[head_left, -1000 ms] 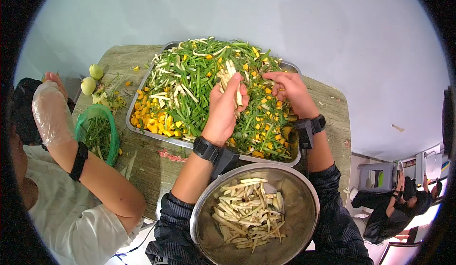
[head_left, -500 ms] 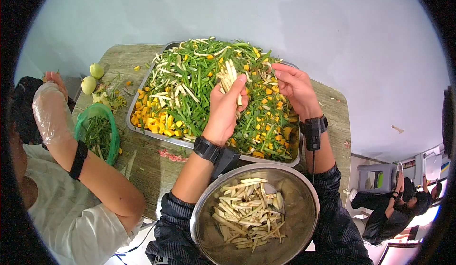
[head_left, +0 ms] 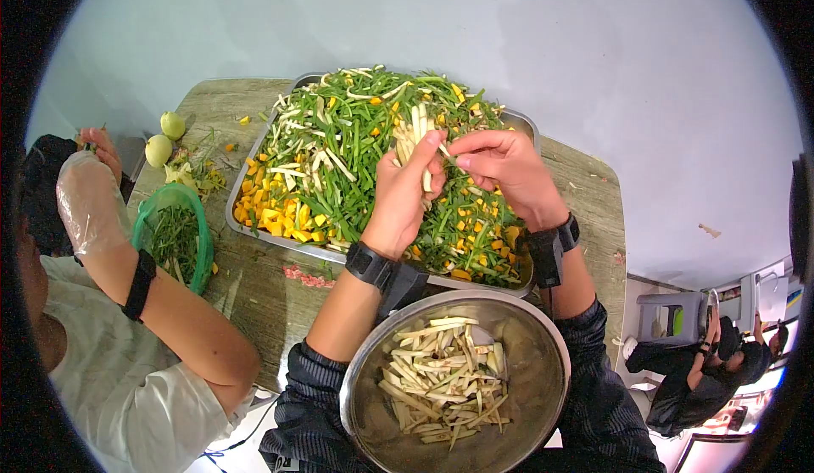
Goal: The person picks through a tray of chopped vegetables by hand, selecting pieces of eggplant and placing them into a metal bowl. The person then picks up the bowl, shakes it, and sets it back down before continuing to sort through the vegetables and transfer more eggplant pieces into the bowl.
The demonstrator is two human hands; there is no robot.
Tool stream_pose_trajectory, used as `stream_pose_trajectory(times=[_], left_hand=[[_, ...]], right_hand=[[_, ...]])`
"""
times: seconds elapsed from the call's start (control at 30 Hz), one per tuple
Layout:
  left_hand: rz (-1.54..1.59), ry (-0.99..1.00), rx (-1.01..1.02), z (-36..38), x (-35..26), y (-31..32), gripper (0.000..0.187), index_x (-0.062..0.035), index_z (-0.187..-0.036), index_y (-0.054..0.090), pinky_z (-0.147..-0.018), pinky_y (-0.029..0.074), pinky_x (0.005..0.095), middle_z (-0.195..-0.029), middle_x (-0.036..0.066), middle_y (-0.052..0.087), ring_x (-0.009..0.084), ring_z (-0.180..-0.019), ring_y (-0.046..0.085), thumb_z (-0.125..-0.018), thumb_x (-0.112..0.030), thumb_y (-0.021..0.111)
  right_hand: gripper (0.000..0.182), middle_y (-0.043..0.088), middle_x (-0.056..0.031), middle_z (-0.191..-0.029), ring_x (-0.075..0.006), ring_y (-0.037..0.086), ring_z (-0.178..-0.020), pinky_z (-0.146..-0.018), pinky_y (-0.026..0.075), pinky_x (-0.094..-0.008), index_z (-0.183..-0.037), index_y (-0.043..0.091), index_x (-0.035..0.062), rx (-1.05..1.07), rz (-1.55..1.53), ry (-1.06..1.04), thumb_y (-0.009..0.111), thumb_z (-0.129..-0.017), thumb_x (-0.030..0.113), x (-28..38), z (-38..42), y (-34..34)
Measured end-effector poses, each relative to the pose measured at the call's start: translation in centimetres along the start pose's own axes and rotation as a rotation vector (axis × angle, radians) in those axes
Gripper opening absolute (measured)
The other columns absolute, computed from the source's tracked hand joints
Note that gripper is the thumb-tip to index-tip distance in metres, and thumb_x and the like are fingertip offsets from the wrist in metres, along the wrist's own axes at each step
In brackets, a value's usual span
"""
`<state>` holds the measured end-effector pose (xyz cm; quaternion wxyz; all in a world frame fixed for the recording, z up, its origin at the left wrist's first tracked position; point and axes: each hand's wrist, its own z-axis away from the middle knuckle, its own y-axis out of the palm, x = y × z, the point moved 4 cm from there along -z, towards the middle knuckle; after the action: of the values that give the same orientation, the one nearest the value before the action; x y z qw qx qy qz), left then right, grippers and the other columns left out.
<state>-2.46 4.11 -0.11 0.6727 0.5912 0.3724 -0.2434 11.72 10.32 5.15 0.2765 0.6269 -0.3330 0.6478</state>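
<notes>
My left hand [head_left: 398,203] is closed around a bunch of pale vegetable strips [head_left: 414,131], held upright above the heaped tray. Beside it, my right hand [head_left: 511,174] pinches the end of one strip with thumb and forefinger, close to the left fingertips. Below both hands lies a metal tray [head_left: 232,208] piled with chopped green stems [head_left: 348,125], pale strips and orange-yellow cubes [head_left: 280,217]. Nearer to me, between my forearms, is a steel bowl [head_left: 536,405] with more pale strips [head_left: 441,380] in it.
At the left, a co-worker's plastic-gloved hand [head_left: 86,197] is raised near a green basket [head_left: 205,240] of green stems. Two round pale-green vegetables [head_left: 158,151] and scraps lie on the wooden table [head_left: 246,303]. Another person [head_left: 678,401] sits far right, beyond a grey stool [head_left: 661,316].
My right hand has moved left, from over the tray's right side to the bunch, and now pinches a strip. My left hand stays nearly in place with its bunch.
</notes>
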Motion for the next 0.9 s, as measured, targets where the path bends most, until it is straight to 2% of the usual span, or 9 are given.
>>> stream_pose_trajectory(times=[0.17,0.23,0.27,0.37,0.43,0.47,0.67,0.83,0.9], left_hand=[[0.069,0.033,-0.031,-0.1,-0.2,-0.3,0.033,-0.0047,-0.115,0.062,-0.051,0.033,0.0236,-0.071,-0.005,0.051,0.0074,-0.057,0.048,-0.102,-0.035,0.062],[0.066,0.034,-0.043,-0.1,-0.2,-0.2,0.033,-0.0048,-0.114,0.062,-0.051,0.033,0.0236,-0.071,-0.005,0.052,0.0073,-0.057,0.049,-0.102,-0.035,0.062],[0.061,0.034,-0.055,-0.1,-0.1,-0.2,0.032,-0.0049,-0.113,0.062,-0.051,0.033,0.0236,-0.071,-0.005,0.052,0.0072,-0.057,0.049,-0.102,-0.035,0.061],[0.066,0.041,-0.051,-0.4,0.4,-0.6,0.029,-0.0063,-0.108,0.067,-0.051,0.035,0.0222,-0.074,-0.005,0.058,0.0050,-0.059,0.053,-0.099,-0.034,0.066],[0.061,0.039,-0.039,-0.4,0.5,-0.7,0.030,-0.0067,-0.108,0.067,-0.052,0.037,0.0221,-0.076,-0.005,0.059,0.0048,-0.061,0.054,-0.099,-0.035,0.065],[0.057,0.039,-0.029,-0.4,0.5,-0.7,0.030,-0.0071,-0.108,0.067,-0.053,0.038,0.0221,-0.077,-0.005,0.061,0.0046,-0.063,0.056,-0.099,-0.036,0.065],[-0.003,0.012,-0.088,0.0,0.2,-0.3,0.036,-0.0100,-0.114,0.063,-0.061,0.041,0.0236,-0.089,-0.005,0.063,0.0054,-0.075,0.058,-0.099,-0.042,0.065],[0.042,0.022,-0.095,-0.1,0.1,-0.5,0.029,-0.0079,-0.110,0.067,-0.057,0.041,0.0226,-0.087,-0.003,0.065,0.0043,-0.070,0.057,-0.100,-0.035,0.066],[0.042,0.024,-0.069,-0.3,0.5,-0.7,0.029,-0.0081,-0.110,0.067,-0.058,0.041,0.0224,-0.089,-0.003,0.066,0.0041,-0.071,0.058,-0.100,-0.035,0.066]], right_hand=[[0.017,0.064,0.0021,-0.073,-0.0043,0.053,-0.061,-0.053,0.040,-0.0201,-0.104,0.075,0.0013,-0.045,0.207,0.031,0.070,-0.090,0.010,-0.3,-0.3,-2.4],[0.019,0.062,0.0033,-0.072,-0.0039,0.054,-0.061,-0.054,0.041,-0.0202,-0.105,0.074,0.0011,-0.270,0.383,-0.046,0.069,-0.091,0.014,-0.1,-0.3,-3.9],[0.019,0.062,0.0033,-0.072,-0.0039,0.054,-0.061,-0.054,0.041,-0.0202,-0.105,0.074,0.0011,-0.271,0.383,-0.045,0.069,-0.091,0.014,-0.4,-0.5,-4.2],[0.021,0.062,0.0043,-0.071,-0.0030,0.053,-0.061,-0.054,0.039,-0.0200,-0.106,0.074,0.0021,-0.239,0.434,-0.088,0.070,-0.092,0.017,-0.1,-0.4,-4.0],[0.021,0.064,0.0037,-0.074,-0.0030,0.054,-0.061,-0.054,0.039,-0.0202,-0.106,0.074,0.0032,-0.030,0.337,0.109,0.070,-0.092,0.019,0.9,0.3,-1.0],[0.020,0.066,0.0029,-0.076,-0.0027,0.053,-0.061,-0.054,0.039,-0.0203,-0.105,0.073,0.0043,0.054,0.283,0.075,0.072,-0.093,0.020,0.9,0.3,0.0],[0.021,0.068,-0.0006,-0.077,-0.0038,0.057,-0.066,-0.055,0.041,-0.0216,-0.096,0.071,-0.0005,0.081,0.196,-0.027,0.073,-0.093,0.020,0.4,0.4,1.8],[0.018,0.067,-0.0008,-0.074,-0.0024,0.057,-0.068,-0.056,0.042,-0.0208,-0.094,0.071,-0.0011,0.084,0.185,-0.064,0.073,-0.092,0.017,0.0,0.3,1.8],[0.016,0.057,0.0066,-0.065,-0.0010,0.046,-0.057,-0.050,0.033,-0.0220,-0.089,0.071,0.0039,0.194,0.387,-0.037,0.074,-0.091,0.019,-0.2,0.4,1.7]])
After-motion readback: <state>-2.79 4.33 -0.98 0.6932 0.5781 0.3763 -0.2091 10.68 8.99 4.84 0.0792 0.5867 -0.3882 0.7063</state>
